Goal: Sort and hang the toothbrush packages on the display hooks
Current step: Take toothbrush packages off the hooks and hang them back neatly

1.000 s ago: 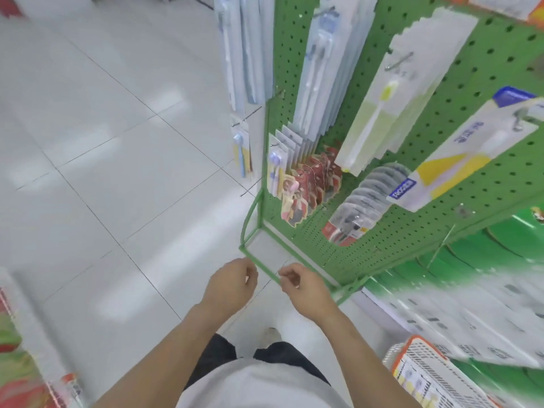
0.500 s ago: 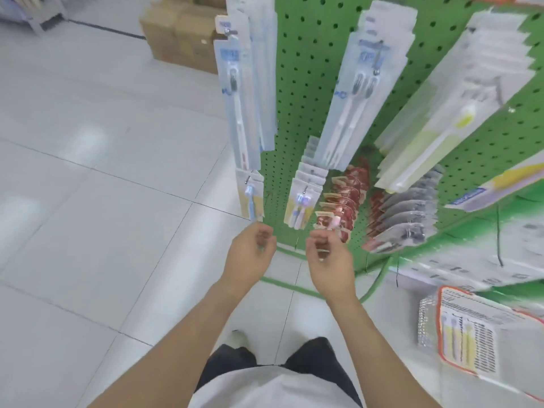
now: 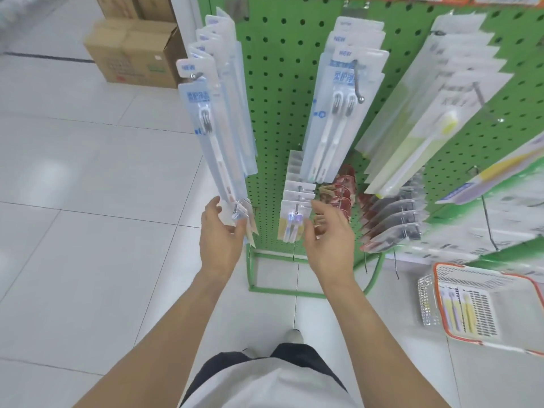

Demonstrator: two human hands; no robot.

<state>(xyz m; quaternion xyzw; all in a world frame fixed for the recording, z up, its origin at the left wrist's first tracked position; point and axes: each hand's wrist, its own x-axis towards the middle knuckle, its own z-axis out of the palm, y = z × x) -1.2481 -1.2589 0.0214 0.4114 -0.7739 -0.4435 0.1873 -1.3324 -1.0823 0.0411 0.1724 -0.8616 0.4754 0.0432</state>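
The left hand (image 3: 222,242) was at the bottom of the left column of the green pegboard rack (image 3: 276,92), its fingers curled round the small packs (image 3: 243,214) on the lowest left hook; whether it truly gripped them or only steadied them I could not tell for sure. The right hand (image 3: 329,240) hovered beside the short packs (image 3: 293,222) on the next hook, fingers loosely spread and holding nothing. More toothbrush packages (image 3: 457,312) lay in the orange-rimmed basket (image 3: 441,269) on the floor to the right, well apart from both hands.

The main risk looked to be the long packs (image 3: 212,128) hanging just above the left hand: a lift of that hand could nudge their lower ends and swing the front one off its hook (image 3: 195,75). A pull on the small packs at an angle could tear a hang hole or drag several off together onto the floor. The right hand, moving in, could knock the red packs (image 3: 338,189) just beside it
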